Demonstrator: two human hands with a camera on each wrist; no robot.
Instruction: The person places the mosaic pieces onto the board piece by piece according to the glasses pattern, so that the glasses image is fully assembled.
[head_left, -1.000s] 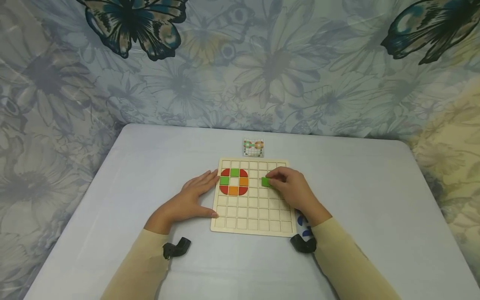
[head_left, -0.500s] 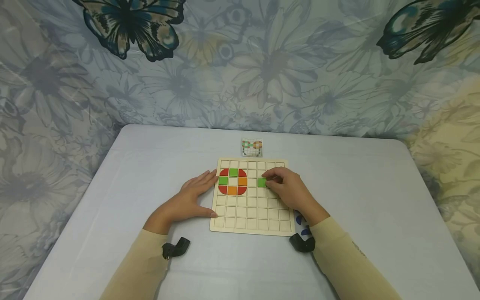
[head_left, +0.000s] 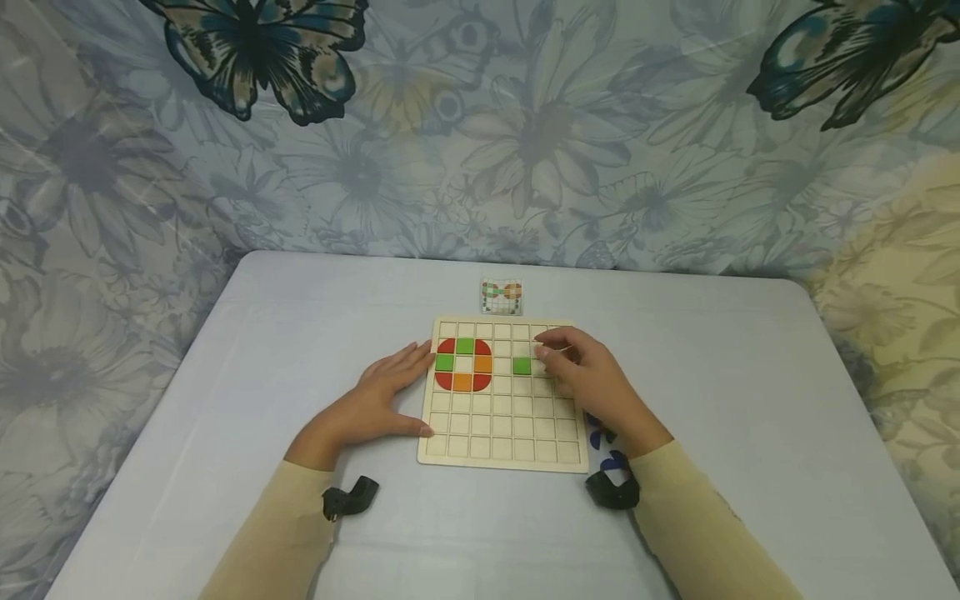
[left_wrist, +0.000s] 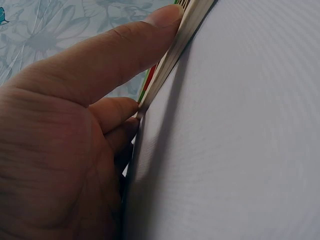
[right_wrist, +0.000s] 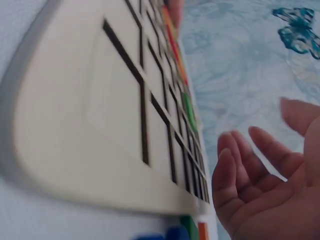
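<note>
A wooden grid board (head_left: 502, 427) lies flat on the table. At its upper left, red, green and orange tiles (head_left: 463, 382) form a ring around one bare square. A lone green square tile (head_left: 522, 367) sits in a cell to the right of that ring. My left hand (head_left: 375, 400) rests at the board's left edge, thumb and fingers spread, touching the rim. My right hand (head_left: 592, 371) hovers over the board's right side, just off the green tile. In the right wrist view its fingers (right_wrist: 270, 155) are loosely bent with nothing between them.
A small pattern card (head_left: 501, 297) lies behind the board. Blue pieces (head_left: 611, 458) lie by the board's right edge, partly hidden under my right wrist. The right wrist view also shows a green piece (right_wrist: 190, 227) and an orange one (right_wrist: 203, 231) there.
My right hand set the green tile into a cell, let go of it, and drew back slightly to the right. The left hand stays at the board's edge.
</note>
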